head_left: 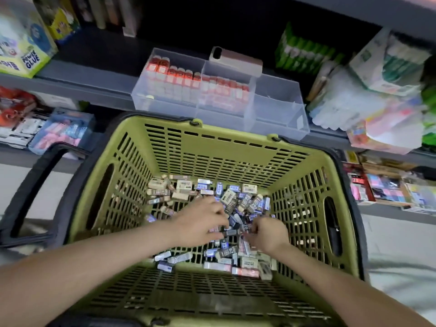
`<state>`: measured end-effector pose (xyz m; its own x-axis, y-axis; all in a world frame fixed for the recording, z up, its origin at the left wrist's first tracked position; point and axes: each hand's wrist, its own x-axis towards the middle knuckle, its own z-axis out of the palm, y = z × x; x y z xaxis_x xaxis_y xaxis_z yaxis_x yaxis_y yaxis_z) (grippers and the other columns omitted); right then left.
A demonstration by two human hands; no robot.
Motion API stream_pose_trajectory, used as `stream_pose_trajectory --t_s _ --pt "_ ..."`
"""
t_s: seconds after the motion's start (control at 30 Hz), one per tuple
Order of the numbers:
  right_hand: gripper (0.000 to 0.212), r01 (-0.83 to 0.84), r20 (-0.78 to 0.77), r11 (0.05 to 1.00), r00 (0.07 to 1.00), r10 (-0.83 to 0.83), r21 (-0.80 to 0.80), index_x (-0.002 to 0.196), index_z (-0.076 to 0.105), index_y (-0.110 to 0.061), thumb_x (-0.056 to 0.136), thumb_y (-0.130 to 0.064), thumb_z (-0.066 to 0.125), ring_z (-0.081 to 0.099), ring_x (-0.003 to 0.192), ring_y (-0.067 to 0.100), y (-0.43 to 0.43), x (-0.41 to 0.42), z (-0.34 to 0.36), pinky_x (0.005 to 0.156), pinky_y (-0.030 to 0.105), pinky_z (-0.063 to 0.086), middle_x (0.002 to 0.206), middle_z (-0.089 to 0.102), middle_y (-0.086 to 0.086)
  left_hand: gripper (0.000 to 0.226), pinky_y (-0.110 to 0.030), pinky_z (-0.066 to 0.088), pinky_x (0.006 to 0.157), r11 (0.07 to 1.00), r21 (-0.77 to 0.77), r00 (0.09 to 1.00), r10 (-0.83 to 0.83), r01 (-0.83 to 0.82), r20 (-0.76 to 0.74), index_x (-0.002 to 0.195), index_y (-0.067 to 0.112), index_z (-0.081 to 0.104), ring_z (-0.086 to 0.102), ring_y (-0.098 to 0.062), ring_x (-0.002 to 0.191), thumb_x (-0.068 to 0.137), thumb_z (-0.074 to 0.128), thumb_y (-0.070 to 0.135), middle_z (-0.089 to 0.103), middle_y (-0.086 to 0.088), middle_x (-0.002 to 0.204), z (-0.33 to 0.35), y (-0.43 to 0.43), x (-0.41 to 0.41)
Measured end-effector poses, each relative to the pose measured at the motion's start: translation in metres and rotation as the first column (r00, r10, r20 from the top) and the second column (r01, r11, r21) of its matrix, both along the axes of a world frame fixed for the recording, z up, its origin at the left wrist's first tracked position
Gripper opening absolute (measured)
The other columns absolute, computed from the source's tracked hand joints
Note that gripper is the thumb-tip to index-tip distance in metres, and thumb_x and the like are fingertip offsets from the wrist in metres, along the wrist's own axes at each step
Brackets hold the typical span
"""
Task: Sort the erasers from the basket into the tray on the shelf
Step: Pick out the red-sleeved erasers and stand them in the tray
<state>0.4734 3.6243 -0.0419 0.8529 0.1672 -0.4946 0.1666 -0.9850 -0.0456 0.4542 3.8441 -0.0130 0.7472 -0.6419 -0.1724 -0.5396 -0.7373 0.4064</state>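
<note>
Currently, both grips work inside the green basket (212, 147), at the middle of its floor. The left grip (200, 223) is clenched, fingers bent down and pinching dark-sleeved erasers (233, 199) from the loose heap. The right grip (267, 234) is curled into the same heap just beside it and appears to grasp a few pieces, though blur hides the exact count. The remaining erasers lie directly under and around both grips, their long axes pointing every way.

The clear tray (278, 107) stands on the shelf (70, 83), forward of and above the grips, past the basket's far wall. Its long axis runs left to right along the shelf edge. The left and middle compartments hold upright red-sleeved stock (184, 79); the right compartment looks vacant.

Judgement: the transfer requires lifting over the far wall and reaching forward. The right grip lies nearer the vacant compartment; the left grip lies nearer the filled ones.
</note>
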Motion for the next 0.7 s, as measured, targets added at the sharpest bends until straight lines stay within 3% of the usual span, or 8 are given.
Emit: stream_pose_trajectory --t_s 0.1,0.17,0.23,0.33,0.43,0.53,0.63,0.7 --pt "0.022 0.01 -0.011 0.999 1.0 -0.009 0.046 0.094 0.06 -0.025 0.084 -0.045 0.063 0.056 0.065 0.005 0.0 0.003 -0.002 0.051 0.016 0.045 0.08 0.06 -0.011 0.052 -0.042 0.019 0.113 0.939 0.23 0.967 -0.251 0.254 -0.046 0.136 0.029 0.047 0.028 -0.025 0.133 0.091 0.048 0.053 0.04 -0.008 0.142 -0.039 -0.026 -0.005" --pt "0.035 0.038 -0.084 0.99 0.996 -0.027 0.136 0.123 0.055 -0.03 0.089 -0.03 0.061 0.055 0.062 0.002 -0.002 0.008 -0.004 0.05 0.013 0.046 0.099 0.067 -0.007 0.063 -0.051 0.006 0.117 0.924 0.288 0.967 -0.241 0.253 -0.078 0.144 0.035 0.034 0.016 -0.03 0.141 0.089 0.043 0.063 0.026 -0.011 0.151 -0.058 -0.037 -0.012" --pt "0.047 0.103 -0.149 0.966 0.986 -0.068 0.237 0.134 0.048 -0.029 0.091 -0.015 0.058 0.055 0.061 0.002 -0.005 0.017 -0.003 0.058 0.015 0.05 0.109 0.068 -0.001 0.069 -0.058 0.0 0.115 0.917 0.329 0.974 -0.22 0.226 -0.058 0.147 0.038 0.022 0.011 -0.032 0.142 0.086 0.036 0.069 0.021 -0.012 0.153 -0.069 -0.045 -0.015" --pt "0.048 0.219 -0.234 0.912 0.962 -0.143 0.347 0.13 0.053 -0.02 0.085 -0.004 0.06 0.058 0.073 0.01 -0.004 0.021 -0.005 0.073 0.026 0.052 0.096 0.067 0.0 0.064 -0.059 0.004 0.115 0.919 0.339 0.978 -0.209 0.2 -0.01 0.147 0.04 0.019 0.017 -0.032 0.141 0.091 0.045 0.055 0.024 -0.013 0.151 -0.071 -0.044 -0.011" --pt "0.047 0.367 -0.325 0.824 0.916 -0.237 0.433 0.12 0.048 -0.01 0.079 0.002 0.068 0.06 0.073 0.014 -0.002 0.014 -0.011 0.071 0.034 0.056 0.085 0.064 0.006 0.056 -0.049 0.013 0.116 0.961 0.258 0.993 -0.11 0.096 0.043 0.144 0.038 0.028 0.03 -0.025 0.134 0.094 0.051 0.029 0.038 -0.009 0.142 -0.074 -0.029 0.0" --pt "0.05 0.523 -0.477 0.685 0.832 -0.283 0.507 0.117 0.042 -0.007 0.077 0.006 0.069 0.065 0.083 0.023 0.0 0.013 -0.007 0.075 0.036 0.058 0.099 0.066 0.015 0.037 -0.044 0.013 0.115 0.96 0.281 0.994 -0.017 -0.014 0.106 0.134 0.029 0.046 0.035 -0.016 0.132 0.097 0.043 0.035 0.047 0.003 0.134 -0.078 0.006 0.01" --pt "0.048 0.733 -0.766 0.467 0.622 -0.164 0.495 0.119 0.045 -0.008 0.08 0.02 0.053 0.068 0.089 0.029 0.011 0.014 0.001 0.077 0.033 0.058 0.107 0.063 0.021 0.042 -0.049 0.001 0.117 0.948 0.312 0.994 -0.089 0.064 0.068 0.132 0.024 0.048 0.03 -0.016 0.136 0.091 0.051 0.034 0.045 0.001 0.135 -0.083 0.022 0.004" --pt "0.039 0.706 -0.741 0.494 0.65 -0.168 0.507 0.109 0.054 -0.006 0.082 0.021 0.046 0.069 0.086 0.025 0.014 0.022 0.006 0.073 0.028 0.058 0.101 0.065 0.017 0.048 -0.049 0.003 0.117 0.974 0.215 0.985 -0.099 0.066 0.144 0.125 0.021 0.055 0.036 -0.023 0.132 0.079 0.058 0.033 0.049 -0.003 0.129 -0.079 0.015 -0.001"
